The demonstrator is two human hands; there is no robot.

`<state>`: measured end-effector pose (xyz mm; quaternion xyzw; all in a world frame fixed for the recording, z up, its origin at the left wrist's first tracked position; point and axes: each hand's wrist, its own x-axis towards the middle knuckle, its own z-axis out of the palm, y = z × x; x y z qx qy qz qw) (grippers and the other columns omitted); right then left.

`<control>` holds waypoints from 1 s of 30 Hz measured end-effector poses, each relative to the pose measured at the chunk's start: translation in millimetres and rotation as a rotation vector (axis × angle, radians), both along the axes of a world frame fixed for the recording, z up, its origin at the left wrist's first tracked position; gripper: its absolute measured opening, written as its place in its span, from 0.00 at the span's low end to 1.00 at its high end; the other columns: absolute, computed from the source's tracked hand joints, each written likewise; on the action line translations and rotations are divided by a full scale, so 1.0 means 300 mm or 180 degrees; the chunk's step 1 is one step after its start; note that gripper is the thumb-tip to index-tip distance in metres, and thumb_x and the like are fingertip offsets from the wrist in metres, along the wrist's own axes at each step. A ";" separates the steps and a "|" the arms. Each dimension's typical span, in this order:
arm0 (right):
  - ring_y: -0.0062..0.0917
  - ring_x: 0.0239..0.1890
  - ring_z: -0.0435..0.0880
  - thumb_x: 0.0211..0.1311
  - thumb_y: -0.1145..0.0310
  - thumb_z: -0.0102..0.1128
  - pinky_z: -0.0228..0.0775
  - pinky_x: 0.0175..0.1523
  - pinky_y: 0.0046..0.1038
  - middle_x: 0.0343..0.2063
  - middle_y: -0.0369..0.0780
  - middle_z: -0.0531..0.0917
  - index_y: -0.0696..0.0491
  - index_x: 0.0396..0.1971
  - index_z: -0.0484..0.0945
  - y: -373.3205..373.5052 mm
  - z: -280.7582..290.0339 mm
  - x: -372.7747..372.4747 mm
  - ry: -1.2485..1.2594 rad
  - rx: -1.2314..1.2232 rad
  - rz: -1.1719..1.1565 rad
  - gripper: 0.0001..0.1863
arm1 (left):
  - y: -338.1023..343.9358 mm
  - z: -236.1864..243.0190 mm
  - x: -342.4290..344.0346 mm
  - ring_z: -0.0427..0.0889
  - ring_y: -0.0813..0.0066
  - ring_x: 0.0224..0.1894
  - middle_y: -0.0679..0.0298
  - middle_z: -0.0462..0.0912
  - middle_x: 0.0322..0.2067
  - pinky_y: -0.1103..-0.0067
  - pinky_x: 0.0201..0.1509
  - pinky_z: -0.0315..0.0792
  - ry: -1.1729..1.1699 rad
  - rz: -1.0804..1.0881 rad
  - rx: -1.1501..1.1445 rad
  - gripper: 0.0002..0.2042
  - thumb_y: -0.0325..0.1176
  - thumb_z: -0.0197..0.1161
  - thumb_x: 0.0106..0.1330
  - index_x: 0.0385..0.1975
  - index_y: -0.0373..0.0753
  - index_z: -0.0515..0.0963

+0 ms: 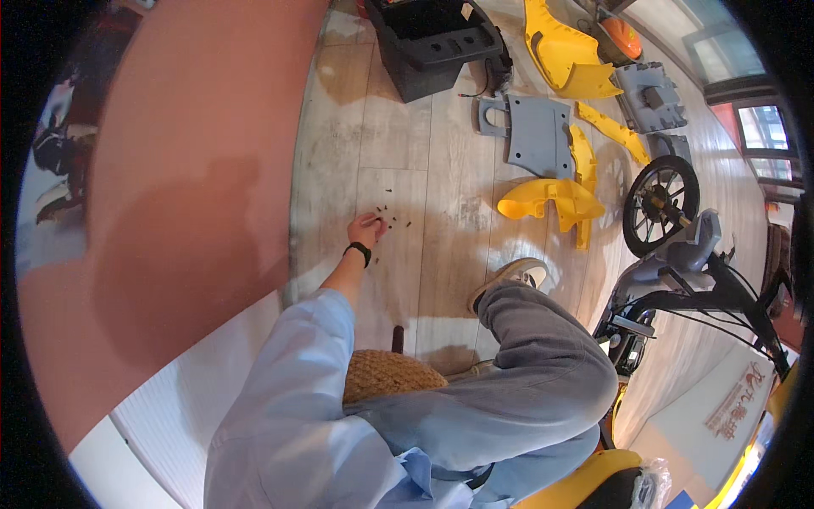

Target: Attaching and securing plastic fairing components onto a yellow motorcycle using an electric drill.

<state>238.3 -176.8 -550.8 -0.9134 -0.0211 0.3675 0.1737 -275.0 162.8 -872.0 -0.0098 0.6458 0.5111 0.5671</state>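
Observation:
My left hand (367,226), with a black watch at the wrist, reaches down to the wooden floor (393,144) among several small dark screws (409,225). Its fingers are curled together, and what they hold, if anything, is too small to make out. A light blue sleeve covers that arm. My right hand is out of view. My bent leg in grey trousers and a sneaker (530,271) is to the right, beside a woven brown seat (381,369).
Yellow panels (551,197), grey panels (538,140) and a black bin (424,68) lie ahead and right. A spoked wheel (642,212) and a partly dismantled scooter frame (704,297) stand at right. An orange helmet (621,38) is behind them. A salmon-coloured wall (170,127) borders the left.

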 end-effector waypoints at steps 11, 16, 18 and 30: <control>0.31 0.35 0.85 0.65 0.57 0.60 0.75 0.43 0.33 0.33 0.41 0.86 0.53 0.49 0.82 -0.133 -0.027 0.028 -0.0019 0.0235 0.0139 0.19 | -0.184 0.270 -0.028 0.83 0.73 0.38 0.64 0.83 0.36 0.77 0.41 0.79 -0.0201 -0.1155 0.0180 0.12 0.25 0.69 0.61 0.44 0.38 0.80; 0.32 0.35 0.85 0.65 0.57 0.60 0.75 0.44 0.33 0.33 0.41 0.86 0.53 0.48 0.82 -0.236 -0.066 0.117 -0.0555 0.0553 0.0601 0.19 | -0.142 0.572 0.107 0.83 0.74 0.38 0.64 0.84 0.37 0.78 0.42 0.79 -0.1033 -0.1444 0.0558 0.11 0.27 0.64 0.66 0.47 0.37 0.79; 0.32 0.35 0.85 0.65 0.57 0.60 0.75 0.44 0.33 0.33 0.41 0.86 0.54 0.48 0.82 -0.258 -0.070 0.161 -0.0948 0.0739 0.0921 0.19 | -0.100 0.757 0.196 0.82 0.76 0.37 0.65 0.83 0.37 0.80 0.41 0.78 -0.1185 -0.1721 0.0944 0.10 0.29 0.60 0.70 0.48 0.37 0.78; 0.37 0.32 0.86 0.58 0.61 0.62 0.76 0.40 0.34 0.29 0.47 0.85 0.56 0.37 0.83 0.086 0.253 0.172 -0.1719 0.2069 0.0572 0.14 | -0.268 1.831 0.667 0.79 0.76 0.32 0.61 0.81 0.31 0.79 0.37 0.74 -0.0293 -0.4086 0.3495 0.08 0.30 0.54 0.76 0.46 0.33 0.76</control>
